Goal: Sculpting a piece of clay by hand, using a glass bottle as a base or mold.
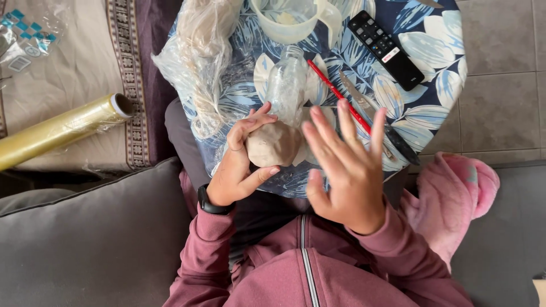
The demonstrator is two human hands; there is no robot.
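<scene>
A grey-beige ball of clay [273,144] is cupped in my left hand [242,156], fingers curled over its top and thumb under it. My right hand [347,165] hovers just to the right of the ball, palm flat and fingers spread, holding nothing. Both hands are above the near edge of a round table with a blue leaf-print cloth [432,51]. A clear plastic bottle [287,85] lies on the cloth just beyond the clay.
On the cloth lie a red stick [335,94], a knife [392,133], a black remote [387,50], a clear jug [290,20] and a plastic bag of clay [199,51]. A cling film roll [62,129] rests at the left, a pink slipper [455,193] at the right.
</scene>
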